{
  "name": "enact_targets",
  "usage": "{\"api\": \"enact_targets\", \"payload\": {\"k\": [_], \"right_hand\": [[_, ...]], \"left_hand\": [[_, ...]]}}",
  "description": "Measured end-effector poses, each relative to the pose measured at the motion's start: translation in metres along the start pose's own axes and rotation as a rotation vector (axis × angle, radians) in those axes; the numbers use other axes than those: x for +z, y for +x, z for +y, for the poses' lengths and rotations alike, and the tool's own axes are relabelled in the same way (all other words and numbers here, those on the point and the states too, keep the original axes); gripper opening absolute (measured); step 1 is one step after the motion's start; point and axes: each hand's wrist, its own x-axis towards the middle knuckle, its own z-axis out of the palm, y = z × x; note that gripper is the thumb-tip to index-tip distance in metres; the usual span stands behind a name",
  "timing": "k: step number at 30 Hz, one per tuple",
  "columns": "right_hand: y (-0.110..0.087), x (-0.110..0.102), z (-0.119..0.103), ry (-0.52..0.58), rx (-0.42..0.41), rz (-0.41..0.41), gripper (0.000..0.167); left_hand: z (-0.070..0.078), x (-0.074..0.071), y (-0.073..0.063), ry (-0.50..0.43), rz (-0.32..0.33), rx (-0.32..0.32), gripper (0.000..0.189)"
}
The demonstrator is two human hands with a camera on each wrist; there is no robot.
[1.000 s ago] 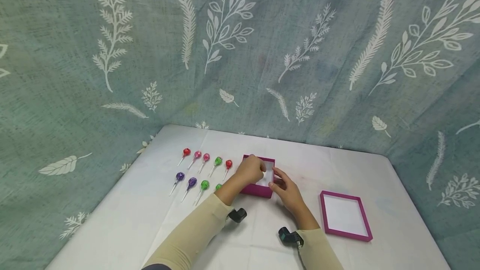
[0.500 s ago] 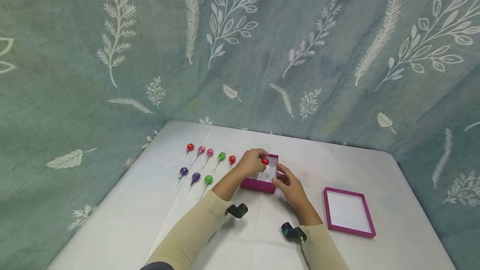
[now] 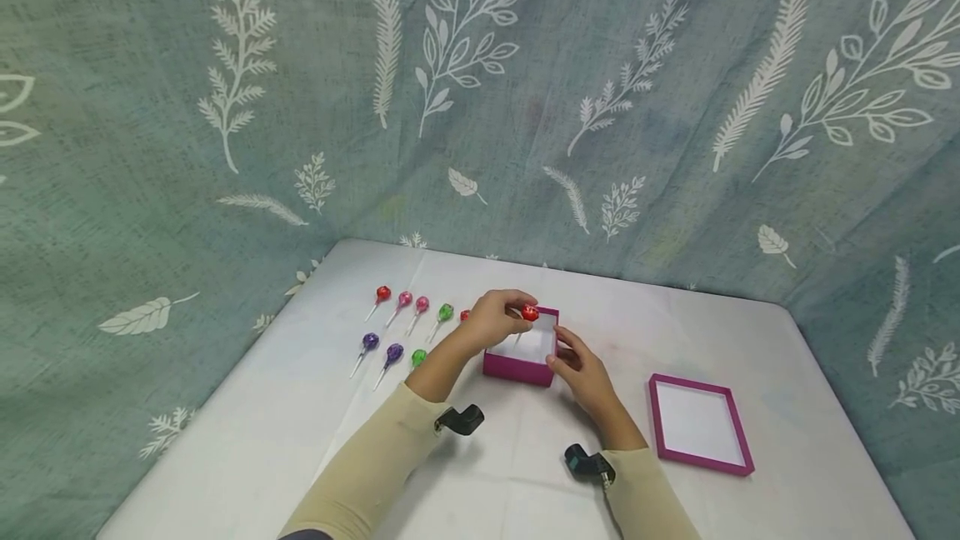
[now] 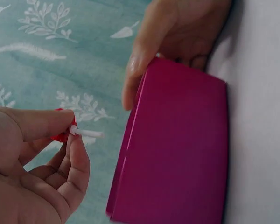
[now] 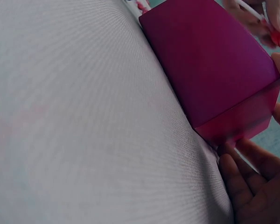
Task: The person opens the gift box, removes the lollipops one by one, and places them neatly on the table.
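Note:
A red-wrapped lollipop (image 3: 530,312) is pinched between the thumb and fingers of my left hand (image 3: 492,320), its white stick slanting down over the open magenta box (image 3: 517,369). In the left wrist view, the lollipop's stick (image 4: 89,133) points toward the box and stays apart from its wall. My right hand (image 3: 583,373) holds the box at its right side, with the thumb by the front corner and the fingers along the side. The box's white inside shows in part; my left hand hides the rest.
Left of the box lie lollipops in two rows: red (image 3: 383,293), pink (image 3: 405,299), green (image 3: 446,312) and purple (image 3: 370,342), some partly behind my left arm. A magenta-rimmed lid (image 3: 701,423) lies white side up at the right. A patterned cloth (image 3: 480,107) hangs behind the table.
My left hand has risen from inside the box, and the red lollipop in its fingers has come into sight and moved up. My right hand stays at the box's side.

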Motion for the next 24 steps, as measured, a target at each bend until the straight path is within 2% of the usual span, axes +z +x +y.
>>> {"api": "enact_targets", "payload": {"k": [4,8,16,19,24], "right_hand": [[-0.006,-0.002,-0.019,-0.006,0.017,-0.013,0.061],[-0.014,-0.003,-0.037,-0.028,-0.017,-0.020,0.060],[-0.003,0.000,0.000,-0.015,-0.039,0.002,0.059],[-0.001,0.001,0.004,-0.014,-0.066,0.014,0.058],[-0.001,0.001,0.004,-0.008,-0.072,0.023,0.057]], "left_hand": [[-0.004,-0.013,-0.008,-0.008,-0.010,-0.016,0.034],[-0.009,-0.025,-0.017,-0.022,-0.005,-0.023,0.035],[-0.021,-0.045,-0.026,-0.011,-0.003,-0.054,0.035],[-0.024,-0.055,-0.028,0.013,0.008,-0.060,0.034],[-0.031,-0.073,-0.034,0.052,0.021,-0.110,0.034]]}}
